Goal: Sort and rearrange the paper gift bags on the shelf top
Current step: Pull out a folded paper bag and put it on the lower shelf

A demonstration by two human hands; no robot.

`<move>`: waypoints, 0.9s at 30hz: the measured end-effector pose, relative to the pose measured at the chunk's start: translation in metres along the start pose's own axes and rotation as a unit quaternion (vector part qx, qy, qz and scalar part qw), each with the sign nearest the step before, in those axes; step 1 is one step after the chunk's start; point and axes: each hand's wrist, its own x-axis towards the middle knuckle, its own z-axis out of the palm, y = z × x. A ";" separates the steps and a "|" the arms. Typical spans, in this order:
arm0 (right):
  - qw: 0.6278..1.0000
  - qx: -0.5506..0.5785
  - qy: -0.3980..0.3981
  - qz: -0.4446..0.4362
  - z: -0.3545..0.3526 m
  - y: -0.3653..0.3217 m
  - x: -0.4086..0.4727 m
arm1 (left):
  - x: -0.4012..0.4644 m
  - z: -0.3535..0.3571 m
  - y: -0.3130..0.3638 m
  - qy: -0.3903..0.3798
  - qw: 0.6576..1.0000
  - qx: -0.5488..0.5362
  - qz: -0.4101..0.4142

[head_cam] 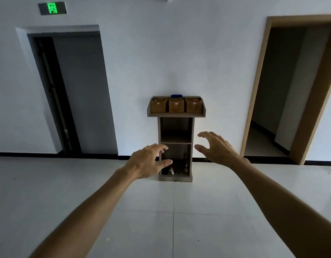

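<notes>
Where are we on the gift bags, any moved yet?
Nothing looks handled: three paper gift bags stand in a row on the shelf top. Left hand and right hand are outstretched, holding nothing, short of the shelf. All sorting remains.

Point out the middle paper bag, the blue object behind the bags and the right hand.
middle paper bag [176, 107], head view, on its front face.
blue object [176, 96], head view, on its visible top edge.
right hand [216, 148], head view, on the back of the hand.
</notes>
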 end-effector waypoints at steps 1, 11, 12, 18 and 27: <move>1.000 0.006 0.004 0.002 0.003 0.001 0.007 | 0.006 0.001 -0.004 0.001 1.000 -0.003 -0.001; 1.000 -0.004 0.005 0.012 0.052 0.019 0.125 | 0.120 0.025 -0.090 0.013 1.000 -0.010 0.023; 1.000 -0.003 0.005 0.015 0.056 0.019 0.139 | 0.132 0.027 -0.099 0.009 1.000 -0.013 0.025; 1.000 0.000 0.019 0.018 0.079 0.026 0.209 | 0.197 0.031 -0.150 0.008 0.999 -0.019 0.038; 0.999 -0.003 0.028 0.029 0.117 0.062 0.315 | 0.300 0.056 -0.218 0.018 0.998 -0.041 0.047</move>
